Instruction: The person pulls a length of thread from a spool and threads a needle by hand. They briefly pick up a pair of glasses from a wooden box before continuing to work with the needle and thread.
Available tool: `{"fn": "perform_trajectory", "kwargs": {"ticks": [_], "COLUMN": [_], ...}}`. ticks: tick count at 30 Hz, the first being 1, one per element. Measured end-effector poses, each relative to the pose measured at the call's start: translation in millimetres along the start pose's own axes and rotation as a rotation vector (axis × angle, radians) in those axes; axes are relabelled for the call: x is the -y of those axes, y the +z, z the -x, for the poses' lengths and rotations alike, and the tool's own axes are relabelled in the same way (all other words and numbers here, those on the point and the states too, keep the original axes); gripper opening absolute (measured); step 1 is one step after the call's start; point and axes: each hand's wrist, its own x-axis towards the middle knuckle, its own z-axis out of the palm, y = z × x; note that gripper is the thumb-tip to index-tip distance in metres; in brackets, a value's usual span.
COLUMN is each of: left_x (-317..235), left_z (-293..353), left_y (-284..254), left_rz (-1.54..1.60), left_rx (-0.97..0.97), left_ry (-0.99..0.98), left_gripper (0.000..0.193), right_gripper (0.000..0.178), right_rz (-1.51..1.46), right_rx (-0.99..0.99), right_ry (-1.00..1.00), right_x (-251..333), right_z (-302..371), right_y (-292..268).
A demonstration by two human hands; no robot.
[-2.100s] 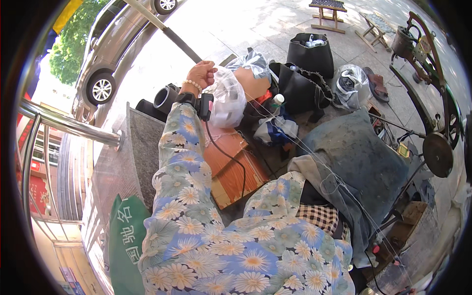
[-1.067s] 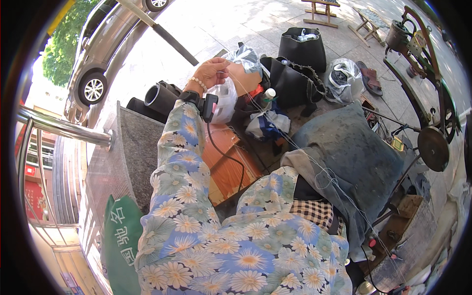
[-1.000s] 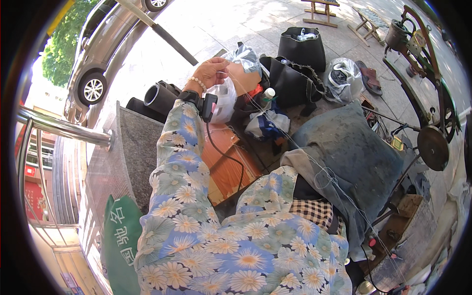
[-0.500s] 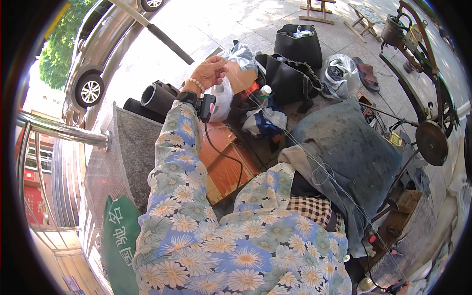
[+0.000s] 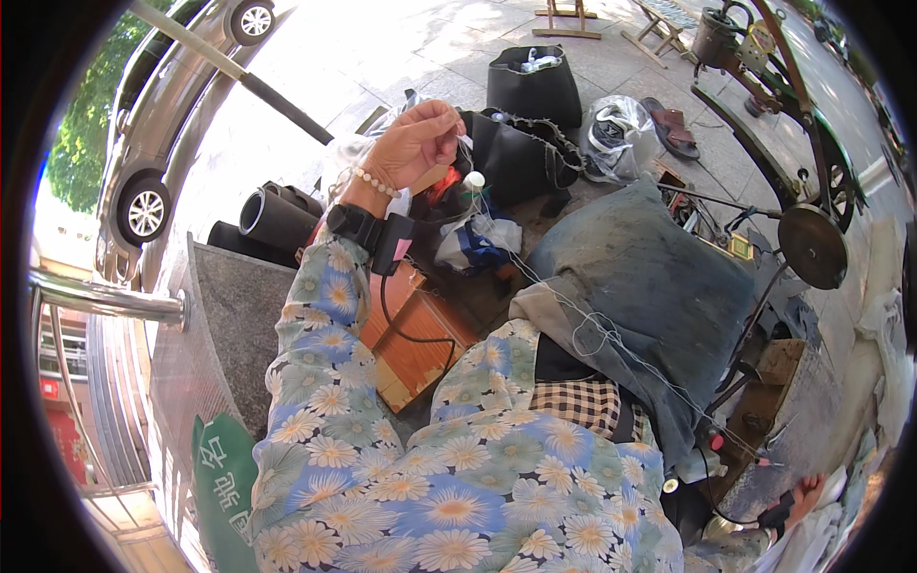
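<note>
My left hand (image 5: 417, 145) is raised at the far end of my outstretched arm, thumb and fingers pinched closed on a pale thread. This thread (image 5: 594, 320) runs slack and loosely tangled across the dark grey-blue cloth (image 5: 640, 267) on my lap, towards the lower right. My right hand (image 5: 807, 497) is small at the lower right rim, beside light crumpled cloth; its fingers are too unclear to read. Below the left hand are a white-capped bottle (image 5: 474, 180) and a blue-and-white plastic bag (image 5: 480, 241).
Black bags (image 5: 535, 91) and a clear plastic bag (image 5: 619, 138) stand ahead, near brown sandals (image 5: 673, 129). A hand-cranked machine (image 5: 812, 244) stands at right. Black rolls (image 5: 272, 218), a metal rail (image 5: 115, 298) and a wooden board (image 5: 420, 334) are at left.
My left hand has come closer and looks larger, still pinching the thread. My right hand has come into sight at the lower right. The whole view has shifted, with surroundings moving left.
</note>
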Motion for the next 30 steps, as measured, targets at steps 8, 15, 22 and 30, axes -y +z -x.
{"fn": "perform_trajectory", "kwargs": {"ticks": [8,15,22,30], "left_x": [34.1,49.5,71.3,74.3], "left_z": [-24.8,-18.2,-11.4,-5.9], "left_y": [139.6,189.8,214.1,224.7], "left_rz": [0.258,0.328,0.344,0.314], "left_rx": [0.342,0.315,0.215,0.158], "left_ry": [-0.219,-0.277,-0.301,-0.338], "left_gripper": [0.008,0.009,0.007,0.007], "right_gripper": [0.013,0.012,0.008,0.004], "right_rz": [0.022,0.020,0.044,0.119], "right_rx": [0.845,1.122,1.077,1.025], "right_ry": [-0.066,0.258,0.172,-0.161], "right_x": [-48.6,-79.8,-106.9,-120.9], "right_z": [223.1,293.3,300.6,303.6], "right_y": [392.0,495.9,509.0,511.8]}}
